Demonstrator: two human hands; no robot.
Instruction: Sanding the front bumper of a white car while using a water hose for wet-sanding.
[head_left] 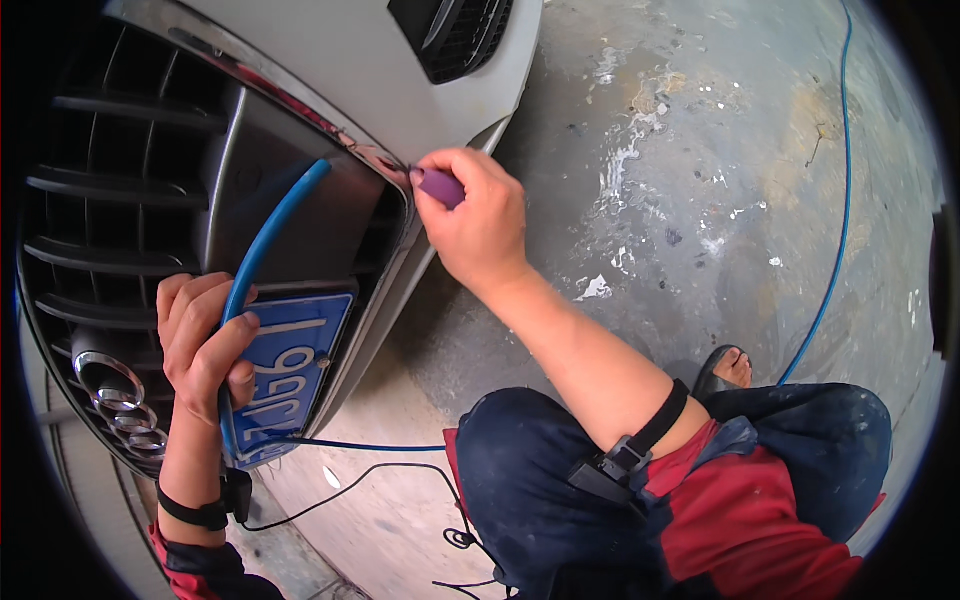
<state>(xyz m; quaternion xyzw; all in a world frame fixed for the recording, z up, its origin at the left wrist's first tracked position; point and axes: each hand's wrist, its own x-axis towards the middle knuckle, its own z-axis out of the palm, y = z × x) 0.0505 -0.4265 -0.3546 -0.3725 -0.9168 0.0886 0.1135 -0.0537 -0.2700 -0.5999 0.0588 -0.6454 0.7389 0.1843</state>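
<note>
My left hand (203, 340) is closed round a blue hose (268, 232) in front of the car's grille. The hose's free end rises toward the upper right, and its lower part hangs over the blue licence plate (285, 370). My right hand (478, 212) grips a small purple block (441, 188), whose exact kind I cannot make out. Fingertips and block rest at the lower corner of the chrome trim (372, 150) framing the grille. Reddish reflections show along that trim. My fingers partly hide the block.
The black slatted grille (120, 185) with its chrome rings fills the left, beside the light-coloured bumper (465, 105). More blue hose (840, 240) runs over the grey, blotchy floor (690, 190) at right. A thin black cable (385, 466) loops from my left wrist strap past my knee.
</note>
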